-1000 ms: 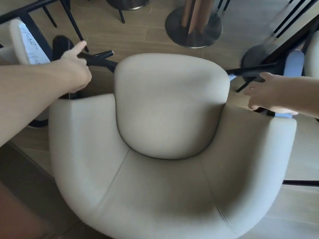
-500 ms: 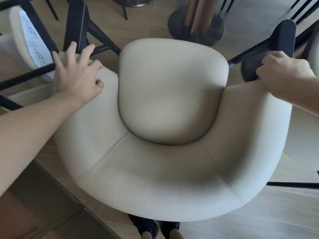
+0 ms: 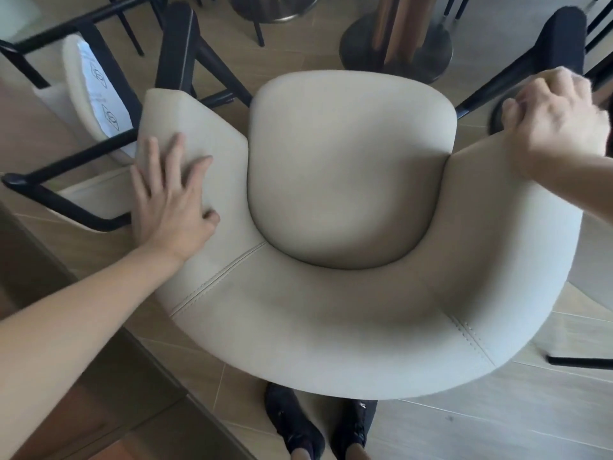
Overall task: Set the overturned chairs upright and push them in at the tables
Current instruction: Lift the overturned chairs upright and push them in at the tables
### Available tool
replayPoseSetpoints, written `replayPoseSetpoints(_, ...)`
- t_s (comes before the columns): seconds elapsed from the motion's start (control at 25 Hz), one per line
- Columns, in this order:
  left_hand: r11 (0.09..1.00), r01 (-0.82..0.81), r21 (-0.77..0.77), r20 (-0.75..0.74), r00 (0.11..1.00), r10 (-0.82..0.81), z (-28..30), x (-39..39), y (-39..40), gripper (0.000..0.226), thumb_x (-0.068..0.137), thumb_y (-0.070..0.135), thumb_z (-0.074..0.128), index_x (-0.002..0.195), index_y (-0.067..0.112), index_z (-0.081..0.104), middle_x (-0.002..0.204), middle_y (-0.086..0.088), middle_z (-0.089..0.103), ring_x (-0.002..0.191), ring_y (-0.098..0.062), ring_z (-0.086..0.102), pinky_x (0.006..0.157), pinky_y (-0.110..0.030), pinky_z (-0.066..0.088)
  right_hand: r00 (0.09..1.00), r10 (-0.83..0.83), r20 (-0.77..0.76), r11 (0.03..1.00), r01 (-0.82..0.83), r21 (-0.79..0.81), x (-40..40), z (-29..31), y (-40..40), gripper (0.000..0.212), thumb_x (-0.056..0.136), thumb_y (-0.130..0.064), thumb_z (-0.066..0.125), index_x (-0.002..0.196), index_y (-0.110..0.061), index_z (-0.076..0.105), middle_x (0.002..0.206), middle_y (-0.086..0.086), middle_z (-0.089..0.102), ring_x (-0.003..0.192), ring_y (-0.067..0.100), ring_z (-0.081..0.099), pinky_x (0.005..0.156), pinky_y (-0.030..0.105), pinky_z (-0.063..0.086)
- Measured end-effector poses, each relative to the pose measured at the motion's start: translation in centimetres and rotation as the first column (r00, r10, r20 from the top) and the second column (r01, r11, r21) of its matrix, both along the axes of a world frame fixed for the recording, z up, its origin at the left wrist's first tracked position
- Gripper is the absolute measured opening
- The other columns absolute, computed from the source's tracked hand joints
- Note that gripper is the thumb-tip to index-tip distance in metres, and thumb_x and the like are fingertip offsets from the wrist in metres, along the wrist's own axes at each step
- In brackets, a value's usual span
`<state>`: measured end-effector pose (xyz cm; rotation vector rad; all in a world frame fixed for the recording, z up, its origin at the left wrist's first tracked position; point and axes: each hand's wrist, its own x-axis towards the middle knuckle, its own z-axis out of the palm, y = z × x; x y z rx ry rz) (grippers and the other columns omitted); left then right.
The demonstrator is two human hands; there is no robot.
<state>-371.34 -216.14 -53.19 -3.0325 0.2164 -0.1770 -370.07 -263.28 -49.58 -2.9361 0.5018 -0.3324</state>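
A cream upholstered armchair [image 3: 348,310] with black legs stands right in front of me, seen from above, its seat cushion facing up. My left hand [image 3: 170,197] lies flat with spread fingers on the chair's left arm. My right hand [image 3: 557,117] grips the end of the right arm, fingers curled over the edge. A second cream chair [image 3: 89,94] lies overturned at the left, its black legs sticking out sideways beside the first chair.
A round metal table base [image 3: 398,44] with a wooden post stands just beyond the chair. Another table base [image 3: 275,6] sits further back. A dark wooden surface edge [image 3: 83,360] runs along the lower left. My black shoes [image 3: 295,423] show below the chair.
The chair has tipped up from its legs-toward-me pose to upright. My hands moved from the black legs onto the cream arms, and the left hand has slid back along the left arm.
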Motion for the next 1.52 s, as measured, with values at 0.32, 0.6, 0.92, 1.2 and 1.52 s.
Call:
replayPoseSetpoints(0.32, 0.994, 0.072, 0.078, -0.11, 0.992, -0.063, -0.6, 0.2, -2.9, 0.029, 0.078, 0.033, 0.064, 0.107, 0.033, 0.071, 0.152, 0.003, 0.046, 0.141, -0.014, 0.037, 0.115, -0.07, -0.005, 0.927, -0.123, -0.353, 0.867, -0.073, -0.493, -1.4, -2.7, 3.7, 0.055, 0.087, -0.036, 0.05, 0.136, -0.011, 0.05, 0.142, 0.019, 0.035, 0.146, 0.047, 0.001, 0.1, 0.083, 0.017)
replayPoseSetpoints(0.6, 0.991, 0.114, -0.075, -0.202, 0.971, -0.127, 0.8, 1.1, -5.4, 0.013, 0.087, 0.03, 0.061, 0.093, 0.029, 0.073, 0.117, 0.011, 0.068, 0.109, -0.02, 0.064, 0.117, -0.049, 0.018, 0.911, -0.028, -0.411, 0.851, -0.194, -0.488, -3.2, -3.8, 5.7, 0.047, 0.087, -0.037, 0.051, 0.124, -0.01, 0.06, 0.138, 0.017, 0.041, 0.144, 0.034, 0.02, 0.106, 0.079, 0.01)
replayPoseSetpoints(0.92, 0.804, 0.549, -0.227, -0.577, 0.59, -0.565, 2.4, -3.2, -9.4, 0.102, 0.058, 0.094, 0.044, 0.146, 0.042, 0.038, 0.153, 0.026, 0.039, 0.132, -0.007, 0.048, 0.101, -0.032, 0.043, 0.935, 0.03, -0.353, 0.894, -0.183, -0.41, -1.9, -3.6, 5.9, 0.032, 0.086, -0.031, 0.052, 0.108, -0.01, 0.062, 0.118, 0.015, 0.049, 0.119, 0.031, 0.044, 0.111, 0.073, 0.006)
replayPoseSetpoints(1.2, 0.747, 0.625, -0.226, -0.543, 0.556, -0.629, 2.6, -1.0, -9.9, 0.116, 0.053, 0.094, 0.05, 0.152, 0.038, 0.026, 0.156, 0.021, 0.035, 0.136, -0.008, 0.044, 0.105, -0.033, 0.043, 0.93, 0.244, -0.277, 0.935, -0.301, -0.19, -2.3, -3.8, 8.1, 0.036, 0.083, -0.023, 0.056, 0.116, -0.008, 0.058, 0.132, 0.013, 0.046, 0.118, 0.033, 0.048, 0.1, 0.058, 0.036)
replayPoseSetpoints(1.52, 0.797, 0.592, -0.123, -0.337, 0.73, -0.595, 2.2, 1.8, -11.6, 0.105, 0.053, 0.086, 0.051, 0.143, 0.032, 0.043, 0.139, 0.014, 0.056, 0.117, -0.017, 0.056, 0.101, -0.035, 0.042, 0.925, 0.301, -0.232, 0.954, -0.293, 0.069, -3.4, -2.5, 9.0, 0.043, 0.093, -0.047, 0.035, 0.08, -0.021, 0.068, 0.089, 0.008, 0.071, 0.09, 0.03, 0.06, 0.085, 0.034, 0.034)
